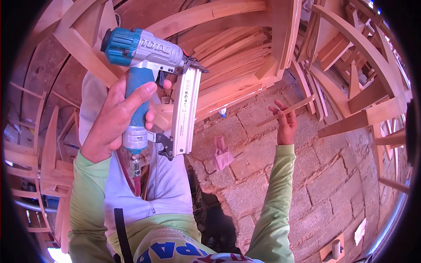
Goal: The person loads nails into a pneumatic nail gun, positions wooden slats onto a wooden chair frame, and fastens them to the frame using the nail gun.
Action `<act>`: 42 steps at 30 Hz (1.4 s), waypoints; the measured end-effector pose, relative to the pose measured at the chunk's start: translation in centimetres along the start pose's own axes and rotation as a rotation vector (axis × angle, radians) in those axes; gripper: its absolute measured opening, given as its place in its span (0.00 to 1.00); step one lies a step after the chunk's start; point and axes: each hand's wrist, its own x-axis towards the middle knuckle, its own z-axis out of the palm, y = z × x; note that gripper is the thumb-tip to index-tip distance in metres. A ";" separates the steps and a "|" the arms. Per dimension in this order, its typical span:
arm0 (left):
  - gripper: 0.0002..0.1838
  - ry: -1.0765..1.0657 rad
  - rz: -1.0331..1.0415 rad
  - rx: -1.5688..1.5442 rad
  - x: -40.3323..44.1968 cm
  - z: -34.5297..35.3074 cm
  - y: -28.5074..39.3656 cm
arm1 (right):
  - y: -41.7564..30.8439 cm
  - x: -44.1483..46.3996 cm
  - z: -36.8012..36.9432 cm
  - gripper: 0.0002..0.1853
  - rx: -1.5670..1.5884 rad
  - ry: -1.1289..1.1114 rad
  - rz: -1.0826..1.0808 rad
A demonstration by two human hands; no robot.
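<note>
My left hand [127, 109] is wrapped round the teal grip of a nail gun [153, 50], with a finger by its trigger. The gun's silver magazine [185, 114] points down toward my lap, and a red air hose [137, 186] joins the base of the grip. Out to the right, my right hand [286, 125] holds a thin wooden strip [291, 108] between its fingers, the strip slanting up to the right.
Curved wooden frames [364, 48] stand at the right, and more frames [57, 175] are at the left. Thin wood strips [232, 55] lie inside a wooden frame at the top. A pink cloth [222, 153] lies by the block surface [272, 175].
</note>
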 end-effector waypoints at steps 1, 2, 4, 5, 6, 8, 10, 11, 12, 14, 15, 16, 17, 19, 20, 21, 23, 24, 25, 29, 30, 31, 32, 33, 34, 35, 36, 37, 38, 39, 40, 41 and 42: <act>0.21 0.001 -0.005 0.000 0.0 -0.1 0.0 | -0.1 0.3 0.0 0.10 -0.030 -0.005 -0.011; 0.21 0.003 -0.007 -0.004 0.0 -0.2 0.1 | -0.3 0.6 0.1 0.10 -0.050 -0.011 -0.015; 0.21 0.002 -0.010 -0.008 0.0 -0.2 0.3 | -0.5 1.0 0.0 0.12 -0.089 -0.019 -0.026; 0.21 -0.004 -0.010 -0.009 0.0 -0.2 0.4 | -0.7 1.0 0.0 0.12 -0.086 -0.021 -0.026; 0.21 -0.006 -0.010 -0.010 -0.1 -0.3 0.5 | -0.7 0.9 0.0 0.12 -0.081 -0.026 -0.026; 0.22 -0.005 -0.007 0.002 -0.4 -0.7 1.0 | -1.4 0.3 0.8 0.13 -0.055 -0.047 -0.020; 0.22 0.001 -0.007 0.028 -0.9 -0.6 1.4 | -2.2 -0.9 1.2 0.13 -0.016 -0.077 -0.003; 0.22 -0.001 0.001 0.035 -0.8 -0.1 1.3 | -1.8 -1.4 0.9 0.13 0.003 -0.083 0.012; 0.21 -0.004 0.014 0.044 -1.0 0.1 1.5 | -1.5 -1.8 1.0 0.13 0.024 -0.090 0.022; 0.22 -0.008 0.026 0.051 -1.3 0.1 1.7 | -1.4 -2.8 1.6 0.13 0.039 -0.096 0.037; 0.22 -0.008 0.025 0.052 -1.3 0.3 1.8 | -1.3 -3.3 1.7 0.13 0.036 -0.095 0.045; 0.22 -0.006 0.019 0.057 -1.4 0.4 1.9 | -1.2 -3.8 1.9 0.13 0.037 -0.093 0.056; 0.22 -0.011 0.024 0.073 -1.5 0.7 2.0 | -1.0 -4.2 1.9 0.12 0.061 -0.117 0.041; 0.21 -0.008 0.027 0.153 -1.9 1.2 2.4 | -0.1 -5.2 2.0 0.11 0.157 -0.158 0.011; 0.20 0.002 0.012 0.226 -2.6 1.3 2.6 | 0.4 -5.9 2.3 0.12 0.186 -0.133 0.019; 0.20 0.022 0.003 0.314 -3.4 1.5 2.8 | 0.5 -6.5 2.6 0.13 0.232 -0.114 0.022; 0.17 0.081 0.058 0.495 -5.1 2.2 4.1 | 1.0 -7.5 4.0 0.16 0.309 -0.105 0.010; 0.16 0.108 0.104 0.564 -6.0 3.1 4.6 | 0.7 -7.6 5.2 0.17 0.423 -0.123 0.007; 0.16 0.119 0.121 0.657 -7.1 4.2 5.0 | 0.5 -8.1 5.4 0.18 0.521 -0.146 0.008; 0.17 0.199 0.160 1.063 -9.3 8.9 5.9 | 0.5 -9.7 6.6 0.22 0.792 -0.160 0.005; 0.17 0.244 0.158 1.171 -10.0 9.7 6.0 | 0.4 -10.4 7.0 0.22 0.837 -0.162 0.018; 0.19 0.223 0.236 1.407 -10.7 10.1 6.2 | 0.6 -11.1 7.5 0.21 0.845 -0.190 -0.047; 0.19 0.216 0.273 1.481 -12.3 11.1 6.5 | 0.1 -12.3 7.7 0.21 0.914 -0.194 -0.048; 0.20 0.201 0.291 1.548 -12.9 11.8 6.5 | -0.2 -13.2 7.7 0.22 0.976 -0.196 -0.029; 0.20 0.181 0.304 1.612 -13.4 12.6 6.3 | 0.0 -14.1 7.8 0.22 1.033 -0.195 -0.007; 0.25 0.165 0.184 1.607 -13.9 13.8 6.1 | 0.8 -14.7 7.8 0.27 1.150 -0.272 -0.042; 0.27 0.121 0.347 1.719 -13.7 13.3 5.0 | 1.1 -15.6 7.8 0.27 1.165 -0.247 -0.015; 0.29 0.071 0.513 1.825 -13.1 11.5 3.7 | 1.3 -16.5 7.8 0.27 1.178 -0.223 0.014; 0.32 0.010 0.683 1.926 -12.4 10.7 2.9 | 1.7 -17.4 7.9 0.27 1.190 -0.194 0.041; 0.38 0.025 0.492 1.934 -12.1 11.0 2.7 | 2.8 -18.0 7.7 0.26 1.191 -0.232 0.020; 0.39 0.033 0.554 1.953 -11.5 10.8 2.4 | 3.5 -18.9 8.0 0.26 1.204 -0.212 0.026; 0.40 0.036 0.622 1.970 -10.3 10.1 2.2 | 4.2 -19.5 8.4 0.26 1.215 -0.187 0.029; 0.40 0.037 0.692 1.985 -9.0 9.3 2.0 | 4.9 -20.1 8.9 0.26 1.226 -0.161 0.030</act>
